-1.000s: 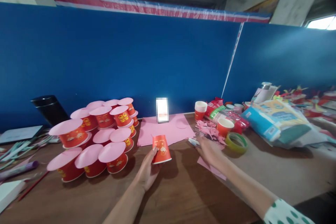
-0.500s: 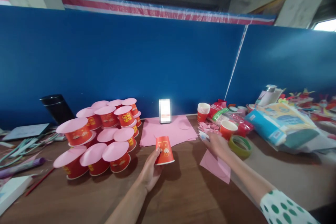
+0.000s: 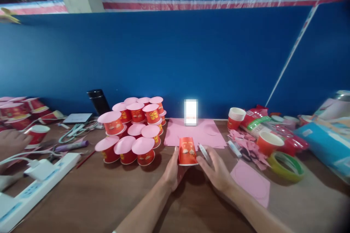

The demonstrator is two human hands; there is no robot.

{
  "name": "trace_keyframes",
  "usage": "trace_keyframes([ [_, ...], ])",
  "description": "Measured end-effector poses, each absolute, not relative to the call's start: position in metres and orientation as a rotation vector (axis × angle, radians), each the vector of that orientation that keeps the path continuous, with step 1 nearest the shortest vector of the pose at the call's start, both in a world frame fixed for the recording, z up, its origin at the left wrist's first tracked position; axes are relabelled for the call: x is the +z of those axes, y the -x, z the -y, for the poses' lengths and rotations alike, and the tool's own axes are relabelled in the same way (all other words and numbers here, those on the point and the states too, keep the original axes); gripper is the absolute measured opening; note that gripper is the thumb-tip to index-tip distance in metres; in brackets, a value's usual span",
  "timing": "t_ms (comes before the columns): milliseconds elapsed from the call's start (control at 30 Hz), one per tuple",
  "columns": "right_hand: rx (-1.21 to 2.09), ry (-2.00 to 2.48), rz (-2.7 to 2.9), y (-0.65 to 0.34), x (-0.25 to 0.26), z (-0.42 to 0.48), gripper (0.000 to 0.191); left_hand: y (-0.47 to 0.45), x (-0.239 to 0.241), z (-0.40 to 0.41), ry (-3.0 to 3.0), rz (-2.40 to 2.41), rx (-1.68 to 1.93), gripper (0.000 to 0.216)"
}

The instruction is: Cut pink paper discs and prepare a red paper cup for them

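An upside-down red paper cup [image 3: 187, 150] with gold print is in my left hand [image 3: 172, 169], which grips it from the left side just above the brown table. My right hand [image 3: 216, 169] is closed on a slim white tube with a narrow tip [image 3: 203, 151], its tip pointing up and left, close to the cup's right side. Whether the right fingers also touch the cup I cannot tell. Behind the cup lie pink paper sheets [image 3: 175, 133]. Beside my right forearm is a pink paper piece with a curved outline [image 3: 251, 182].
Red cups with pink paper discs [image 3: 143, 146] stand stacked at left. On the right are stacked cups [image 3: 236, 116], pink scraps [image 3: 246, 145], a second white tube [image 3: 234, 148], an upright cup [image 3: 269, 145] and a tape roll [image 3: 287, 167]. Another person's hand [image 3: 13, 142] is far left, near a power strip [image 3: 41, 185].
My right hand has come left from the pink scraps to the cup, bringing the white tube. My left hand still holds the cup. The view has turned left.
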State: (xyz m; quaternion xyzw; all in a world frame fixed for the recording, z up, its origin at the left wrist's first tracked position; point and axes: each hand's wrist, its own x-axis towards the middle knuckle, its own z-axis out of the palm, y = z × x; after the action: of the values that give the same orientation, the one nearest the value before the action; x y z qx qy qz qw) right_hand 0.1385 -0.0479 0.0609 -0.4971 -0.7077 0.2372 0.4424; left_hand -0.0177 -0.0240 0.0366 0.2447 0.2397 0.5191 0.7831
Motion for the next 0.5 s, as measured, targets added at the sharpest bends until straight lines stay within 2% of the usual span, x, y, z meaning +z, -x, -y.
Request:
trace_keyframes([
  [200, 0.679, 1.147, 1.684, -0.132, 0.043, 0.046, 0.032, 0.016, 0.035, 0.021, -0.569, -0.559, 1.220, 0.034],
  [500, 0.528, 1.185, 1.655, -0.144, 0.036, 0.044, 0.035, 0.014, 0.038, 0.021, -0.608, -0.541, 1.209, 0.031],
])
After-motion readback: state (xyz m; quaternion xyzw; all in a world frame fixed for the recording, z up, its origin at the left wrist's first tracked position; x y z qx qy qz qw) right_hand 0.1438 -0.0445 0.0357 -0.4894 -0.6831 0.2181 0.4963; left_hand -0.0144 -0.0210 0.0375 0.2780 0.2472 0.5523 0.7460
